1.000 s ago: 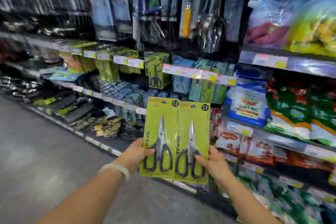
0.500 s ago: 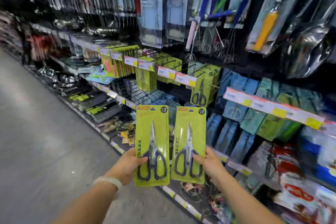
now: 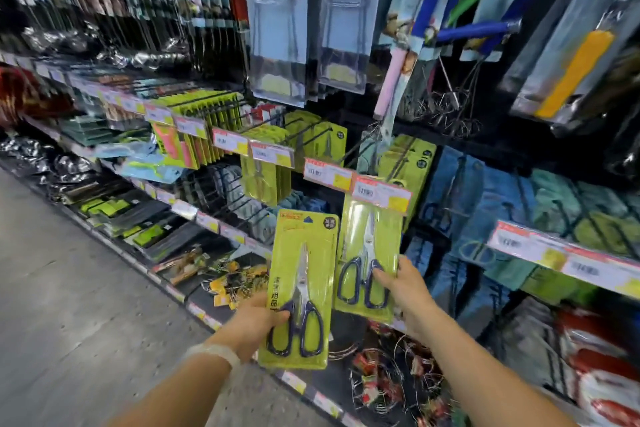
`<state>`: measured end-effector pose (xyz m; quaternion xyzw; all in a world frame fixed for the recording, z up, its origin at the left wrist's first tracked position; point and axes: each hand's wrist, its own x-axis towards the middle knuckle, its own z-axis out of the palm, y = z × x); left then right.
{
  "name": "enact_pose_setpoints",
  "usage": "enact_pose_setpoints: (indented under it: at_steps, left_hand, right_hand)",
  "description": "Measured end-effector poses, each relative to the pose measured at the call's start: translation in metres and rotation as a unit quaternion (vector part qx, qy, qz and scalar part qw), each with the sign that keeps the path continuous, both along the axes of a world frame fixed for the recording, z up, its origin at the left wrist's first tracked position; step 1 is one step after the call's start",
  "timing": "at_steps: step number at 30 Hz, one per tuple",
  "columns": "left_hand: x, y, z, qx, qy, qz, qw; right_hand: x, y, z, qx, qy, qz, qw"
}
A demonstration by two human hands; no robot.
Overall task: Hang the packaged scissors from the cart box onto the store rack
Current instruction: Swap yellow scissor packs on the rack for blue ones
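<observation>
Left hand (image 3: 258, 321) pinches one green pack of scissors (image 3: 299, 288) by its bottom, standing tall. Next over, my right hand (image 3: 403, 282) grips a second pack (image 3: 367, 253), also upright and nearer the rack; its top sits right behind a price tag (image 3: 381, 192) where the hook should be. Writing on packs and tags is too blurry to read.

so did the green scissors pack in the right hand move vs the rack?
Yes. The green scissors pack in the right hand has gone up and toward the rack, its top now behind a price tag.
</observation>
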<state>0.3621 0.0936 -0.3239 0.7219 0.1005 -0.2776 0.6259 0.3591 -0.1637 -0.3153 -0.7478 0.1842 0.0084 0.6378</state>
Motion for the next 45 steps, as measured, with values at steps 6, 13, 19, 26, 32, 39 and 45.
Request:
enact_pose_setpoints:
  at_steps: [6,13,19,26,32,39,45]
  left_hand:
    - [0.062,0.010,-0.009,0.021,-0.005,-0.087,0.996]
    - [0.116,0.022,-0.056,0.078,-0.025,-0.161,0.984]
    - [0.091,0.008,0.015,0.013,-0.033,-0.200,0.979]
    - [0.104,0.001,-0.001,0.044,-0.036,-0.180,0.982]
    - [0.099,0.001,-0.001,0.038,-0.036,-0.191,0.980]
    - [0.097,-0.002,0.005,0.013,-0.034,-0.188,0.982]
    - [0.104,0.004,-0.009,0.003,-0.019,-0.182,0.983]
  right_hand:
    - [0.001,0.020,-0.009,0.029,0.013,-0.057,0.998]
    - [0.007,0.033,-0.016,0.048,0.007,-0.084,0.995]
    - [0.004,0.039,-0.017,0.058,0.023,-0.110,0.992]
    - [0.006,0.038,-0.012,0.056,0.016,-0.117,0.991]
    - [0.004,0.035,-0.007,0.041,0.023,-0.111,0.993]
    - [0.002,0.031,-0.008,0.037,0.014,-0.107,0.993]
    - [0.007,0.033,-0.013,0.039,0.016,-0.091,0.995]
